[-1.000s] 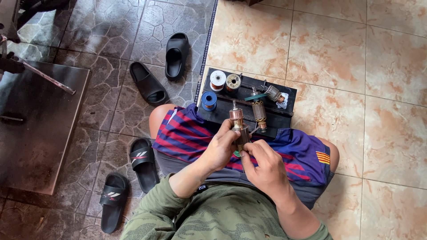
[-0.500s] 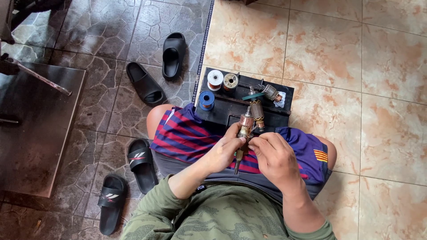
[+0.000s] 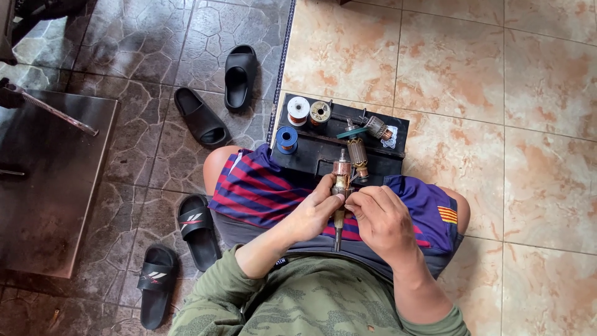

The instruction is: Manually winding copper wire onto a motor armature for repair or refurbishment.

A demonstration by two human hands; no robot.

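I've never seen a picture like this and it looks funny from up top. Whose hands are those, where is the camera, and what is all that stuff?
The camera sits on the person's head and looks straight down, so you see their own arms, lap and striped shorts. The person is sitting on a tiled floor. The left hand and right hand together hold a motor rotor, a metal rod with copper-coloured windings. In front of the knees lies a black box. On it are a blue spool, a white spool, a tan spool and two more rotors. To the left, on darker stone paving, lie four black sandals and a dark metal sheet.
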